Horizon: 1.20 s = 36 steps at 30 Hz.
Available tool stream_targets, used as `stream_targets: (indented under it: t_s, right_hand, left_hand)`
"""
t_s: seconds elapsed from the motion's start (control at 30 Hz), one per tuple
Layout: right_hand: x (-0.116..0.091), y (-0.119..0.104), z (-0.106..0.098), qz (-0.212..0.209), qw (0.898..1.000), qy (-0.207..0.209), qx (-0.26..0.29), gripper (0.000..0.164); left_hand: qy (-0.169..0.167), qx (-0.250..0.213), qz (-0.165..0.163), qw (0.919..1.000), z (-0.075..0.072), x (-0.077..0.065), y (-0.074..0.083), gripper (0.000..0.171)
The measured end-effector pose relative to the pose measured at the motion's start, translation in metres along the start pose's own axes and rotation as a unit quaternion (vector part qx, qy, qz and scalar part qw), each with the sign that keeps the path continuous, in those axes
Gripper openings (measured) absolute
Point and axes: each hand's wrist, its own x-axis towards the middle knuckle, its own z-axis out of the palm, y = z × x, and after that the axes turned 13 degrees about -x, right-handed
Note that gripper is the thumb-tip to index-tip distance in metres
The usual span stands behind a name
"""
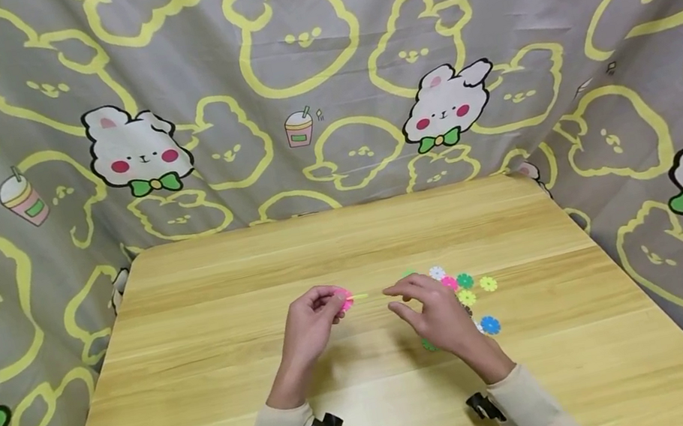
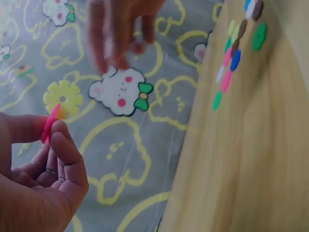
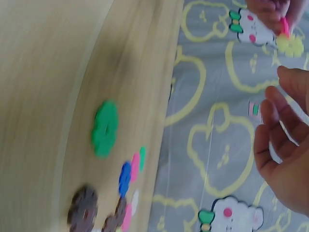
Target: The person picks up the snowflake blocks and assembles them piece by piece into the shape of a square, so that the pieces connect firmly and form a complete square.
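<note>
My left hand (image 1: 314,323) pinches a pink notched disc (image 2: 51,123) between thumb and forefinger, above the table. A yellow notched disc (image 2: 63,98) with a small centre hole is joined to the pink one, standing crosswise at its edge. In the head view the yellow disc (image 1: 360,296) shows edge-on, pointing toward my right hand (image 1: 436,312). That hand hovers a short way to the right, fingers relaxed and apart, with nothing between thumb and fingertips. In the right wrist view its fingers (image 3: 277,113) are loosely bent, away from the joined discs.
Several loose notched discs lie on the wooden table (image 1: 203,283) beneath and beyond my right hand, among them a blue disc (image 1: 490,325), a yellow disc (image 1: 488,284) and a green disc (image 3: 105,128). A patterned curtain (image 1: 327,55) hangs behind the table and along both sides.
</note>
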Motion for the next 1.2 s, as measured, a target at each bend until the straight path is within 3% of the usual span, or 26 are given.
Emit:
stream_targets:
  t_s: [0.27, 0.53, 0.9, 1.2]
  right_hand:
    - [-0.014, 0.024, -0.005, 0.057, 0.995, -0.066, -0.040, 0.019]
    - [-0.031, 0.033, -0.003, 0.131, 0.973, -0.178, -0.067, 0.022]
    - [-0.046, 0.044, 0.005, 0.128, 0.949, -0.259, -0.129, 0.026]
    - [-0.051, 0.043, 0.001, 0.143, 0.936, -0.293, -0.132, 0.039]
  left_hand:
    - [0.024, -0.018, -0.003, 0.9995, -0.013, 0.006, 0.008, 0.018]
    - [0.039, -0.023, -0.003, 0.9990, -0.021, 0.008, 0.010, 0.017]
    - [0.060, -0.029, -0.007, 0.9977, -0.028, 0.009, 0.009, 0.018]
    - [0.062, -0.026, -0.003, 0.9977, -0.029, 0.010, 0.008, 0.018]
